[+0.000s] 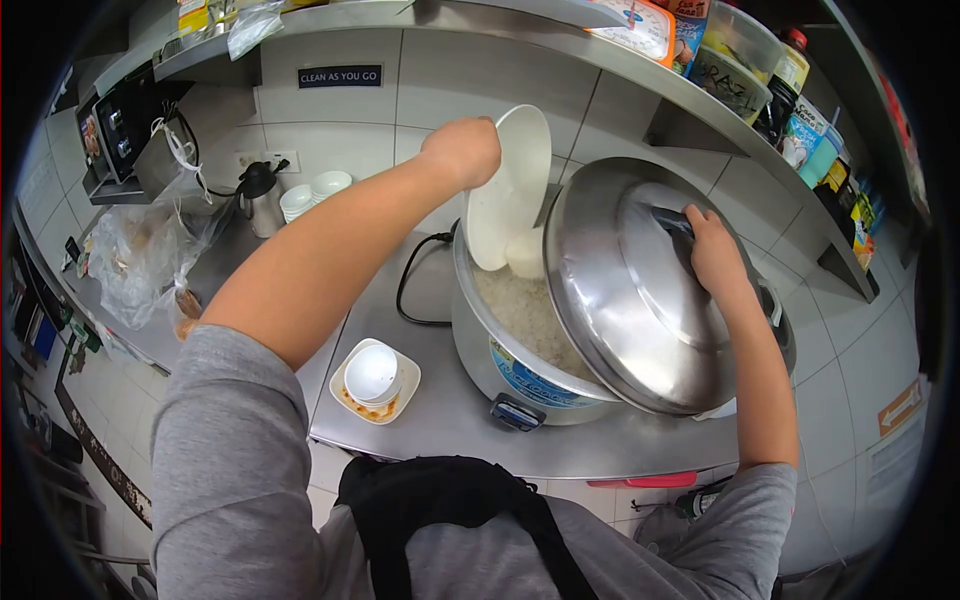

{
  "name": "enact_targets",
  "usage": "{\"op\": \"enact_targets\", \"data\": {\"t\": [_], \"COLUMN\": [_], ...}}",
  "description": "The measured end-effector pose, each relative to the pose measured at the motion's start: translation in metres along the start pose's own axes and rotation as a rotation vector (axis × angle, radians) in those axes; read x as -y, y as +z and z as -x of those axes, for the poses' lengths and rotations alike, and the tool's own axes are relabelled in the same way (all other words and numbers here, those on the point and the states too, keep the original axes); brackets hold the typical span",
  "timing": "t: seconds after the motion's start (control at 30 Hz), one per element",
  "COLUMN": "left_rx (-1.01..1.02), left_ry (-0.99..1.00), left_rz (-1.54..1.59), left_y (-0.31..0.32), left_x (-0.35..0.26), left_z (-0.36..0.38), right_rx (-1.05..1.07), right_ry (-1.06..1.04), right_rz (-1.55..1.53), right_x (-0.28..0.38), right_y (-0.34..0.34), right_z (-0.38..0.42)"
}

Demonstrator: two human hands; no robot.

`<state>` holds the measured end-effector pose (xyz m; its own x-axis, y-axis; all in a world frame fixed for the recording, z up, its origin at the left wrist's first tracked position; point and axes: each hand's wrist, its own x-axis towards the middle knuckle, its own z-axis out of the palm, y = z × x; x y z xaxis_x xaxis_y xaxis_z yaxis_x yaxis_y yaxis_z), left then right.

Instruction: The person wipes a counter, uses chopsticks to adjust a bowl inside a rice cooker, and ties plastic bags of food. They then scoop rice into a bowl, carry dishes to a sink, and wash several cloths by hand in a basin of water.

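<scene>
My left hand (465,155) is closed on the edge of a long, curved white utensil (508,190), shaped like a large rice paddle, whose lower end dips inside the rim of a big rice cooker (480,335). Beside that end, a small white cup-like piece (525,254) rests at the cooked rice (535,310). With my right hand (715,250) I grip the dark handle of the metal lid (635,300). The lid is tilted up and covers the cooker's right side, so part of the rice is hidden.
Left of the cooker stands a square white dish (407,398) with orange stains, a small bowl (372,373) inside it. Further left are stacked bowls (331,184), a thermos (262,198) and plastic bags (140,250). A loaded shelf (560,38) runs overhead; a black cord (402,300) lies beside the cooker.
</scene>
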<state>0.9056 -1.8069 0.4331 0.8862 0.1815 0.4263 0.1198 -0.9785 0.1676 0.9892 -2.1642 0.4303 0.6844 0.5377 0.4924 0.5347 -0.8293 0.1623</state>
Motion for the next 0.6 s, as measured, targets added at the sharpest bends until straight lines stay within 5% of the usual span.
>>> {"op": "enact_targets", "data": {"t": [0.17, 0.23, 0.37, 0.6], "left_rx": [-0.009, 0.058, -0.07, -0.185], "left_ry": [-0.025, 0.267, -0.376, -0.69], "left_rz": [0.078, -0.157, 0.723, 0.85], "left_y": [-0.003, -0.007, -0.042, -0.045], "left_x": [0.048, 0.083, 0.098, 0.213], "left_z": [-0.015, -0.02, 0.034, 0.15], "right_rx": [-0.007, -0.008, 0.009, 0.109], "right_ry": [-0.003, -0.018, -0.07, -0.142], "right_rz": [0.014, 0.003, -0.044, -0.067], "right_x": [-0.002, -0.001, 0.012, 0.042], "right_y": [0.0, 0.004, 0.025, 0.082], "right_z": [-0.006, -0.01, -0.025, -0.054]}}
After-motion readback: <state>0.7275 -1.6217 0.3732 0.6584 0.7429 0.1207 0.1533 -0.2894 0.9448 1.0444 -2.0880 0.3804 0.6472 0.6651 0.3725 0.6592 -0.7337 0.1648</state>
